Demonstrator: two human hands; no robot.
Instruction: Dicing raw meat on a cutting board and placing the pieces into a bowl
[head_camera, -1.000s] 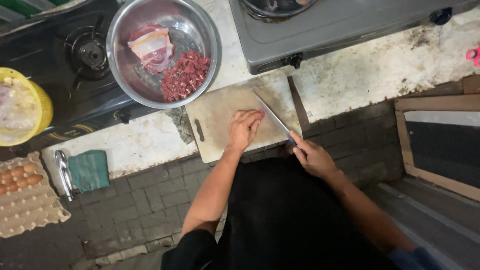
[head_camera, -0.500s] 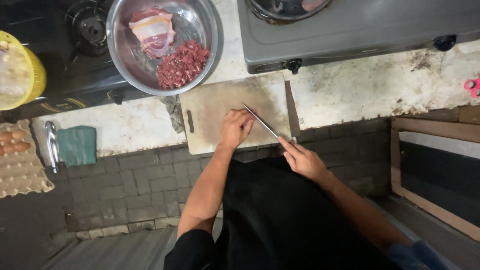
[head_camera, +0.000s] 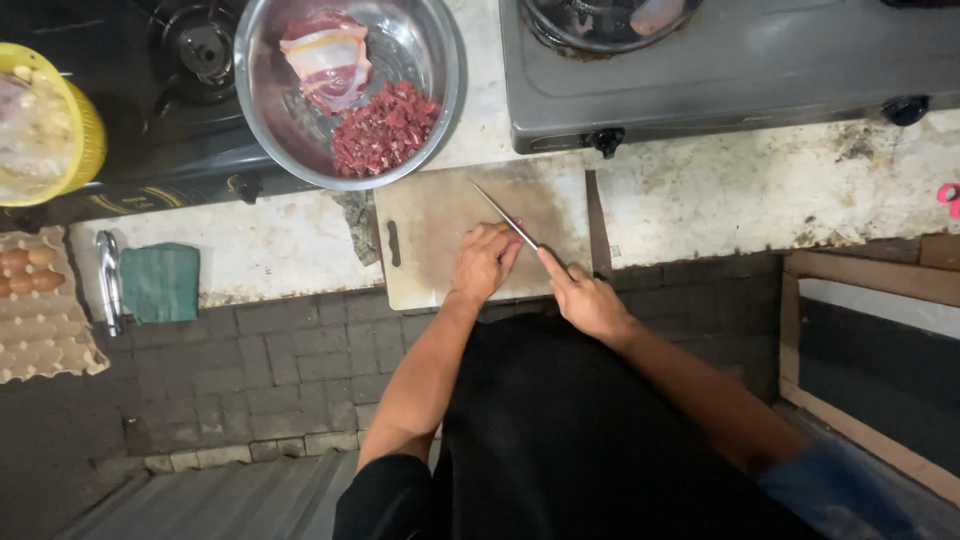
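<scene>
While gripped in the right hand (head_camera: 588, 298), a slim shiny knife (head_camera: 505, 216); left hand (head_camera: 484, 262) curled on the pale cutting board (head_camera: 430, 225).

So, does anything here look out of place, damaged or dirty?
Yes, two things. The cutting board juts past the counter's front edge, so its near end hangs unsupported under the left hand and the right hand's knife. The counter surface is also stained and worn.

One cutting board (head_camera: 440, 225), one knife (head_camera: 505, 217), one steel bowl (head_camera: 270, 100), two stoves (head_camera: 720, 80), three eggs (head_camera: 28, 270)
</scene>
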